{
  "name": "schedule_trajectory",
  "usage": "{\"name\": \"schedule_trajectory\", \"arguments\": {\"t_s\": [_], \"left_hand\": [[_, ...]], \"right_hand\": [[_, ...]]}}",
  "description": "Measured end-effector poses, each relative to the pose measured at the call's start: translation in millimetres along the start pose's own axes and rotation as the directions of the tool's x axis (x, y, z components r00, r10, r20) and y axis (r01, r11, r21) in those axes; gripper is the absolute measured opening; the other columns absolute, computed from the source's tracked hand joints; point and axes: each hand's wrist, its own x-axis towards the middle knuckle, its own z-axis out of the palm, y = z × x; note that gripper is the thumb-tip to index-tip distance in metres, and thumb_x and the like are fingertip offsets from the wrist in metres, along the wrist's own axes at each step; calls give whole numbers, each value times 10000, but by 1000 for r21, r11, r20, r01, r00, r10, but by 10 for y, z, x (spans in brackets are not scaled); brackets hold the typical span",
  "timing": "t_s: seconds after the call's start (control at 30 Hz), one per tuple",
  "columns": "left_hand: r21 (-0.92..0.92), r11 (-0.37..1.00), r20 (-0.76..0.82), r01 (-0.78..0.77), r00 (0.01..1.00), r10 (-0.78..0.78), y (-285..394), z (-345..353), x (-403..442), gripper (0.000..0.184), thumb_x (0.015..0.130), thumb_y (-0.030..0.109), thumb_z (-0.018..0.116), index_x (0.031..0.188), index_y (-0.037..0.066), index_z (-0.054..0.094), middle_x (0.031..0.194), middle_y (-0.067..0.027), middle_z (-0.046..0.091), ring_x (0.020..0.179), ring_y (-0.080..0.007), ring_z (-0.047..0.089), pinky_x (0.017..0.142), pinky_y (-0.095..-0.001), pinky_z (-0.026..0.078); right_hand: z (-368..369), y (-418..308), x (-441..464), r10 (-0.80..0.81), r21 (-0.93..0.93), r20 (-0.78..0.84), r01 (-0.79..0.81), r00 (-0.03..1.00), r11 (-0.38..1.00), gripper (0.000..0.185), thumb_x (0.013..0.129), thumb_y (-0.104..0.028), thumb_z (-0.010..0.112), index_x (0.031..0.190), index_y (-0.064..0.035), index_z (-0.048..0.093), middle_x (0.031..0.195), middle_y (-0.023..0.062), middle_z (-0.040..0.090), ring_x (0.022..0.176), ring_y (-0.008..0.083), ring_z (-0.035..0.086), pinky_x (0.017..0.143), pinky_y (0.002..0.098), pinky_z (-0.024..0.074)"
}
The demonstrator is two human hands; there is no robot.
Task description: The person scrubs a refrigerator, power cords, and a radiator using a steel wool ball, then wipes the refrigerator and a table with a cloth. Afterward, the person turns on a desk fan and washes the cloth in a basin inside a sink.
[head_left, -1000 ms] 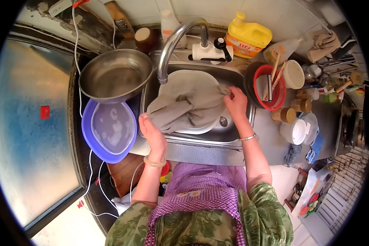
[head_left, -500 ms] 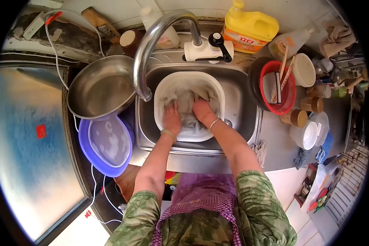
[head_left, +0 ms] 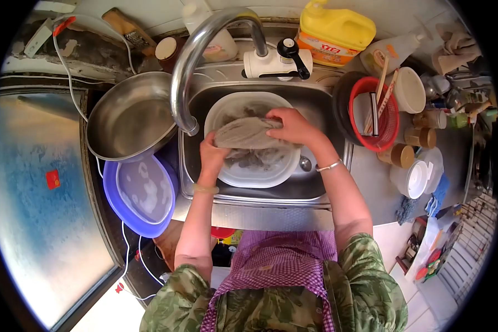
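Observation:
A wet grey-brown cloth (head_left: 246,133), bunched lengthwise, is lifted over a white plastic basin (head_left: 254,180) of murky water. My left hand (head_left: 212,155) is closed on the cloth's left end. Farther right, my right hand (head_left: 294,128) grips it from above, with the thumb on the near side and the fingers on the far side. More grey material shows in the water below, too blurred to make out fully. The basin stands in a steel sink (head_left: 321,185).
A curved faucet (head_left: 182,83) arches over the sink's left side. On the left are a steel bowl (head_left: 130,119) and a purple basin (head_left: 113,191) with sudsy-looking contents. At the right stand a red basket (head_left: 390,130) and several jars; a yellow detergent jug (head_left: 337,33) is behind.
My hands have risen from inside the basin, bringing the cloth up out of the water. The right hand has moved right and away from me. The view has shifted slightly.

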Motion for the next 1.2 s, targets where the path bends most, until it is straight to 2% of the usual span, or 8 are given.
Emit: {"name": "schedule_trajectory", "arguments": {"t_s": [0.17,0.43,0.63,0.73,0.83,1.0,1.17,1.2], "left_hand": [[-363,929,-198,72,968,-153,-75,125,-103,448,708,-35,657,1151,-9,597,1026,-79,671,922,-151,634,833,-270,494],[-877,477,10,67,993,-122,784,213,-590,440,790,-45,574,1225,24,562,1139,-83,640,993,-204,629,872,-327,500],[-676,711,-117,194,924,-363,-102,-9,-223,517,825,42,615,1321,7,476,1240,-138,593,1134,-245,575,971,-333,440],[-459,816,-186,351,860,-475,-787,176,98,612,843,177,652,1378,0,411,1310,-160,544,1204,-279,528,1021,-348,406],[-310,905,-331,290,860,-389,-971,584,181,738,866,346,685,1423,-6,353,1379,-171,490,1273,-307,473,1061,-361,375],[-510,854,21,101,994,-105,-655,439,15,734,901,558,585,1378,23,429,1333,-131,531,1219,-273,517,1020,-394,427],[-879,287,311,380,915,-259,-126,313,-74,437,968,385,535,1244,47,569,1148,-113,638,997,-265,633,861,-399,526],[-793,505,252,340,939,-235,-210,330,-84,430,970,373,535,1246,45,568,1151,-110,636,1004,-262,630,862,-397,525]], "right_hand": [[517,297,114,-133,-437,-55,96,990,894,711,643,-213,818,1280,-49,547,1300,173,562,1205,322,533,1021,412,424],[1036,243,-13,20,95,168,-36,986,995,792,658,-112,787,1378,-93,458,1388,159,509,1260,303,502,1044,366,413],[1064,1046,175,278,248,-418,-186,865,951,570,711,-180,773,1238,-68,585,1213,160,609,1176,283,565,989,368,442],[1102,921,170,57,-301,-449,-211,892,930,563,726,-247,780,1225,-59,597,1245,170,581,1200,291,541,1002,385,430],[1200,990,324,307,-197,-211,-348,928,916,634,714,-286,797,1257,-49,571,1379,182,477,1284,317,461,1046,401,398],[1664,693,231,-92,405,-196,166,976,899,644,677,-284,809,1236,-40,604,1295,167,576,1236,356,507,1061,398,404],[1460,-573,-378,-271,110,-154,289,950,951,458,681,-278,793,1041,-35,648,1116,135,650,1052,322,595,934,410,468],[1457,-692,-415,-283,48,-155,293,947,955,432,680,-283,791,1005,-36,649,1089,135,655,1009,323,608,898,416,484]]}}
